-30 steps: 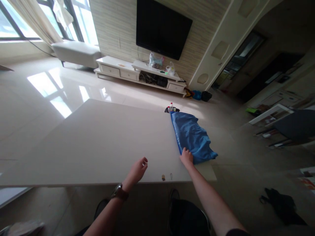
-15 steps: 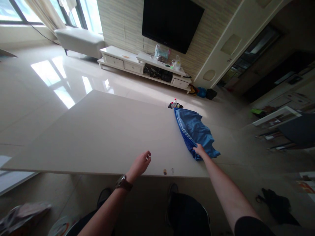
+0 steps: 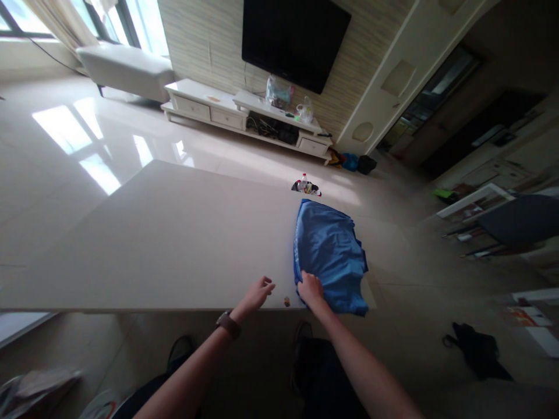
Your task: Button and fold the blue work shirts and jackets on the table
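Observation:
A crumpled blue garment (image 3: 331,251) lies on the right end of a wide white table (image 3: 174,233), its near corner hanging over the front edge. My right hand (image 3: 310,287) grips the garment's near left edge, fingers closed on the cloth. My left hand (image 3: 258,293), with a watch on its wrist, hovers just left of it over the table's front edge, fingers loosely apart and holding nothing. A small brown object (image 3: 287,301) lies on the table between the two hands.
A small bottle with dark items (image 3: 305,187) stands at the table's far edge. Beyond are a glossy tiled floor, a white TV cabinet (image 3: 244,119) under a wall-mounted TV, and a bench by the window. A dark bag (image 3: 476,349) lies on the floor to the right.
My right hand has pulled the blue garment toward me and to the left, to the table's front edge. My left hand has moved slightly right and its fingers have spread.

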The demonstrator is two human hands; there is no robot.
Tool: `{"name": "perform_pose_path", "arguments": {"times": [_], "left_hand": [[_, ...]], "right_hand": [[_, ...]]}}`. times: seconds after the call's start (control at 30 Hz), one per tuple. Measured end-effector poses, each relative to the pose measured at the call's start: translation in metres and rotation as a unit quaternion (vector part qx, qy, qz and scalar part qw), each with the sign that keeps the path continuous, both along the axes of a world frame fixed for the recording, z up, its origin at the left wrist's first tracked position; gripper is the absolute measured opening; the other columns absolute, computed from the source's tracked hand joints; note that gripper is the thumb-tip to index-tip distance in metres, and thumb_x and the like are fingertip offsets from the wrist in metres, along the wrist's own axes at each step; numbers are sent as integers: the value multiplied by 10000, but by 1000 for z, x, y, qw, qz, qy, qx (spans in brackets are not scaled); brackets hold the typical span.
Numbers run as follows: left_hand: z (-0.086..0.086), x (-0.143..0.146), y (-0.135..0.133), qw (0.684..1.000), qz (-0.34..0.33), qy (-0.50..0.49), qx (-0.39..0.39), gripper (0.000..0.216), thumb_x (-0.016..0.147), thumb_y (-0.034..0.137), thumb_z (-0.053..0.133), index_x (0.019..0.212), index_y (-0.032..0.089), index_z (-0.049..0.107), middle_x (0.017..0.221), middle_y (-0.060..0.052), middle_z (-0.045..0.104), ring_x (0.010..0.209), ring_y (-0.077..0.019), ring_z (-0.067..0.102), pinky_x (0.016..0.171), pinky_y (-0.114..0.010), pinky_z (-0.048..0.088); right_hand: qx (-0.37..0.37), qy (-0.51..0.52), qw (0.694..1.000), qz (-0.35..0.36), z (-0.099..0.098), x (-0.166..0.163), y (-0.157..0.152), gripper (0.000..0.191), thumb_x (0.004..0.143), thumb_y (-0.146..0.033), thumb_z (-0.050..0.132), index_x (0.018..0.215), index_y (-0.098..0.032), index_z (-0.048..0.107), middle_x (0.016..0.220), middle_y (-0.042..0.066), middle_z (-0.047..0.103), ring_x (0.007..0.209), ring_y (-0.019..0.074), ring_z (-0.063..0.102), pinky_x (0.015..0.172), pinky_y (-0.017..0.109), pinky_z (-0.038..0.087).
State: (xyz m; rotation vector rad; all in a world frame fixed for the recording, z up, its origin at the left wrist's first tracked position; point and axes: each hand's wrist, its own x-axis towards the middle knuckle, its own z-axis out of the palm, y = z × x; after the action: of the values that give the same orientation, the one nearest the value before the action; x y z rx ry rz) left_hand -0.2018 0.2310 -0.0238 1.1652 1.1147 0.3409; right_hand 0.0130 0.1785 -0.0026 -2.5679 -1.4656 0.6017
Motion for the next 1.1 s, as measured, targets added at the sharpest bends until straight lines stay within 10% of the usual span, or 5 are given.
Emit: {"name": "perform_pose_path", "arguments": {"times": [0.17,0.27,0.5,0.8,1.1], "left_hand": [[-18,19,-8,992,52,-64,-92,464,843,486,712,1156,157,616,1151,-139,755,1014,-250,731,789,-308,562],[-23,22,-9,995,71,-34,-54,512,736,491,839,1054,130,666,1088,-163,777,996,-287,740,781,-321,581],[-20,34,-7,999,26,23,-18,198,828,308,738,886,119,733,959,-163,799,901,-301,764,737,-335,585],[-6,-17,11,994,27,106,-7,97,761,223,731,770,130,705,857,-147,781,828,-284,753,641,-295,556],[24,-175,61,950,101,285,82,218,782,236,710,937,86,745,808,-128,756,793,-271,737,696,-308,567]], "right_hand": [[88,93,989,76,15,1,-32,529,877,-494,697,1322,-210,653,1324,133,695,1265,283,629,1082,377,481],[175,-33,983,-36,18,58,-63,609,880,-538,671,1404,-236,602,1528,150,527,1458,349,440,1170,488,399],[66,-30,989,-128,-39,114,-104,818,844,-570,729,1566,-280,476,1713,170,190,1564,345,323,1212,421,359],[31,-81,994,-58,-45,61,-57,781,889,-593,696,1578,-301,476,1713,182,162,1546,372,344,1183,428,378],[17,-49,998,29,-37,-100,40,804,907,-641,634,1612,-323,413,1729,194,68,1490,473,391,1135,530,414]]}}
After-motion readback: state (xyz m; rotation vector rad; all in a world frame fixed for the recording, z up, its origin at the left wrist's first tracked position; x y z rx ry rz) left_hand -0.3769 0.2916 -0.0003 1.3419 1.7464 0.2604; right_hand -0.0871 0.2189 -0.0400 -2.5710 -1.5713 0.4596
